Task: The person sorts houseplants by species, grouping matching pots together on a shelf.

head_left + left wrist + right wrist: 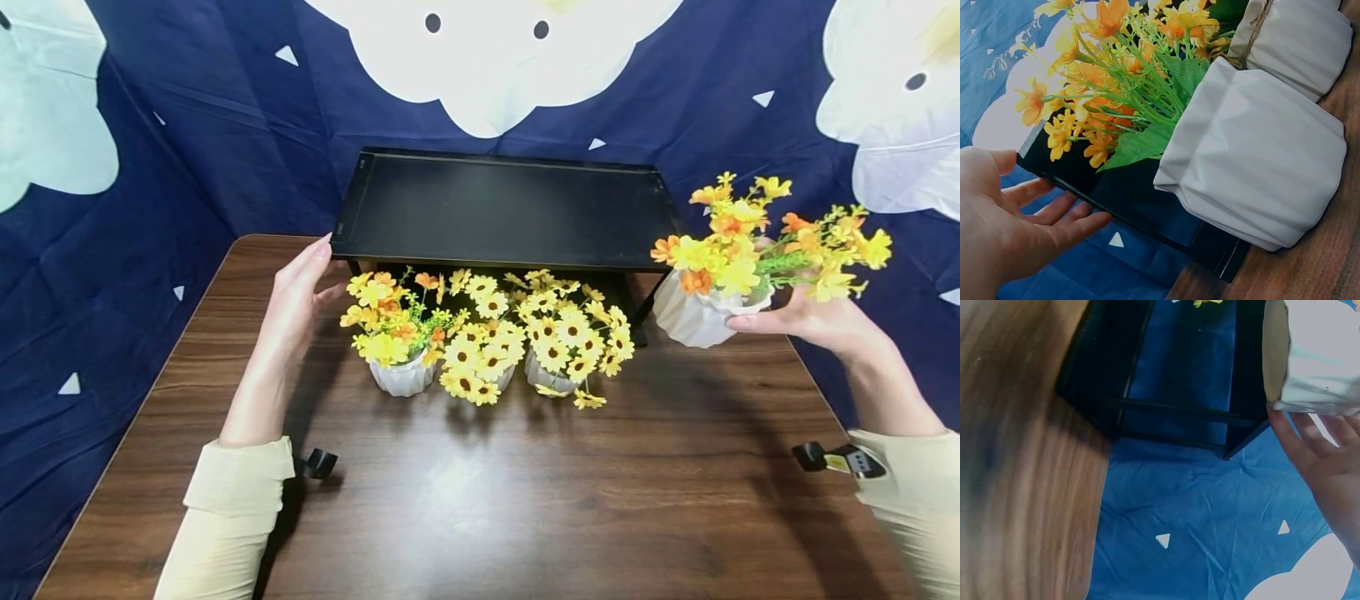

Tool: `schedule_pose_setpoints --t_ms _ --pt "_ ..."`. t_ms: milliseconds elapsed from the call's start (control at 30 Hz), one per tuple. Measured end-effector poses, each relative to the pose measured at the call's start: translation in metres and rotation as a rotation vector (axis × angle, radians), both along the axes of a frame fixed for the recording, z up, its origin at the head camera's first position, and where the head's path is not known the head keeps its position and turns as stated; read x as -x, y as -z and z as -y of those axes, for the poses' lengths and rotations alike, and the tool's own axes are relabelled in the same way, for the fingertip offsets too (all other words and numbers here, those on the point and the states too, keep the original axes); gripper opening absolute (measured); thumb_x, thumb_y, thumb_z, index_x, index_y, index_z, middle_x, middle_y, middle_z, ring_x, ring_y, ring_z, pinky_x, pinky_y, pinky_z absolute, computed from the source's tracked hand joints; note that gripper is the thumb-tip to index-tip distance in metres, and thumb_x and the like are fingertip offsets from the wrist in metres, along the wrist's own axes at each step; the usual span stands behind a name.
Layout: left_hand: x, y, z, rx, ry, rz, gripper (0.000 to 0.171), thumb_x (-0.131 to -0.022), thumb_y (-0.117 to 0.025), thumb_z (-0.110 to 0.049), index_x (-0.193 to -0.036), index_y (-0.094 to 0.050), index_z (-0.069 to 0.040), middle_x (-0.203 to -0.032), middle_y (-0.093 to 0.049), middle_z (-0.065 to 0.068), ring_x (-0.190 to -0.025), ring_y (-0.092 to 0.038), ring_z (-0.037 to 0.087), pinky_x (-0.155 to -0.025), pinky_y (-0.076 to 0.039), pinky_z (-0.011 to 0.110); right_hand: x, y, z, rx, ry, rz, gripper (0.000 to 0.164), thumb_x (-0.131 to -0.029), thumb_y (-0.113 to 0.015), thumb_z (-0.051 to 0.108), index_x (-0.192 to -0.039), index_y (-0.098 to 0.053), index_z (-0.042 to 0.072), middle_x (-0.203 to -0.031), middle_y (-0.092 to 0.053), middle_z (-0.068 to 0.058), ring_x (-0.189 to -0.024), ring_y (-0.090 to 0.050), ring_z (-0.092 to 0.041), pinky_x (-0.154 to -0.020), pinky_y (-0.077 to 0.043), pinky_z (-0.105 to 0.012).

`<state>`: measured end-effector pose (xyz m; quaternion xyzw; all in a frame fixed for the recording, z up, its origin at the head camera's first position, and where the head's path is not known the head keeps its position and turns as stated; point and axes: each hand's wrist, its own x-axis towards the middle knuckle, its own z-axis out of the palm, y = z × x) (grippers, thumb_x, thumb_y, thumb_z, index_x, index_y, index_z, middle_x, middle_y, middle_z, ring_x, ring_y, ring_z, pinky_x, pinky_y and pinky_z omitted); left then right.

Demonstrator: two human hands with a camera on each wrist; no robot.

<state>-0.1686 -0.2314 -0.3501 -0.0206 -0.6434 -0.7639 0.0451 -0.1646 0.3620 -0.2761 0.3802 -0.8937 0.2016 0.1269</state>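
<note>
My right hand (821, 321) grips a white pot of yellow and orange artificial flowers (693, 312), thumb on its near side. It is raised and tilted beside the right end of a black two-tier shelf (502, 208). In the right wrist view, the pot's brown base (1275, 353) shows and the fingers lie along its side. My left hand (292, 304) touches the shelf's front left corner, its fingers (1063, 209) extended along the side frame in the left wrist view. Nearest it stands another white pot with orange and yellow flowers (405, 377).
Two pots of yellow daisies (483, 358) (573, 337) stand in a row with it before the shelf. Everything rests on a brown wooden table (540, 500). A blue cloth (187, 142) with white shapes hangs behind and at the sides.
</note>
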Motion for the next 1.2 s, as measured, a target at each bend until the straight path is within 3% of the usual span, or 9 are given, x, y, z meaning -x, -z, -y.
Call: schedule_pose_setpoints --t_ms 33,67,100,167,267,700,967,1200 --pt "0.000 0.000 0.000 0.003 0.003 0.001 0.053 -0.106 -0.057 -0.040 -0.152 -0.052 -0.014 -0.129 -0.064 -0.013 -0.115 -0.058 0.008 -0.089 -0.051 0.021 0.001 -0.002 0.004 0.180 0.050 0.097 0.080 -0.079 -0.088 0.008 -0.145 -0.048 0.025 -0.133 -0.053 0.028 -0.126 -0.047 0.010 -0.111 -0.026 -0.003" --pt "0.000 0.000 0.000 0.005 0.005 0.002 0.053 -0.106 -0.057 -0.040 -0.152 -0.051 -0.014 -0.130 -0.064 -0.014 -0.116 -0.058 0.008 -0.090 -0.050 0.022 0.002 -0.004 0.007 0.287 0.126 0.131 0.094 -0.067 -0.093 0.004 -0.145 -0.046 0.028 -0.136 -0.049 0.032 -0.129 -0.042 0.013 -0.110 -0.027 -0.002" --pt "0.000 0.000 0.000 0.008 0.005 0.002 0.053 -0.106 -0.057 -0.040 -0.152 -0.051 -0.014 -0.130 -0.064 -0.014 -0.117 -0.058 0.008 -0.090 -0.050 0.022 0.003 -0.006 0.009 0.344 0.162 0.196 0.098 -0.060 -0.091 -0.008 -0.142 -0.050 0.025 -0.130 -0.053 0.030 -0.124 -0.045 0.011 -0.107 -0.029 -0.002" --pt "0.000 0.000 0.000 0.005 0.006 -0.001 0.053 -0.106 -0.057 -0.040 -0.152 -0.051 -0.014 -0.130 -0.064 -0.014 -0.117 -0.058 0.010 -0.090 -0.050 0.022 0.005 -0.010 0.012 0.380 0.226 0.273 0.099 -0.061 -0.087 -0.014 -0.145 -0.047 0.021 -0.130 -0.052 0.027 -0.125 -0.043 0.008 -0.106 -0.028 -0.002" --pt "0.001 0.000 0.000 0.003 0.005 -0.010 0.053 -0.106 -0.057 -0.039 -0.152 -0.052 -0.013 -0.128 -0.065 -0.013 -0.115 -0.060 0.009 -0.088 -0.051 0.021 0.007 -0.015 0.015 0.401 0.274 0.305 0.102 -0.062 -0.083 -0.017 -0.149 -0.043 0.020 -0.132 -0.050 0.026 -0.125 -0.042 0.007 -0.106 -0.027 -0.001" --pt "0.000 0.000 0.000 -0.010 0.000 -0.004 0.053 -0.106 -0.058 -0.038 -0.151 -0.052 -0.012 -0.127 -0.066 -0.014 -0.109 -0.061 0.004 -0.087 -0.052 0.019 0.028 -0.028 0.037 0.417 0.254 0.289 0.110 -0.065 -0.084 -0.014 -0.158 -0.033 0.014 -0.148 -0.042 0.015 -0.138 -0.033 0.004 -0.113 -0.020 -0.003" --pt "0.000 0.000 0.000 -0.003 0.003 0.003 0.053 -0.105 -0.057 -0.040 -0.152 -0.052 -0.013 -0.130 -0.064 -0.013 -0.111 -0.061 0.004 -0.088 -0.051 0.020 0.041 -0.037 0.059 0.401 0.280 0.343 0.113 -0.072 -0.086 -0.001 -0.163 -0.022 0.020 -0.165 -0.030 -0.002 -0.145 -0.027 0.003 -0.123 -0.014 -0.016" --pt "-0.001 -0.001 0.000 0.007 0.000 0.001 0.054 -0.105 -0.057 -0.040 -0.152 -0.052 -0.014 -0.129 -0.065 -0.014 -0.113 -0.059 0.007 -0.091 -0.051 0.022 0.058 -0.047 0.085 0.425 0.206 0.356 0.103 -0.073 -0.087 -0.003 -0.159 -0.033 0.018 -0.160 -0.039 -0.002 -0.144 -0.032 -0.004 -0.122 -0.021 -0.016"
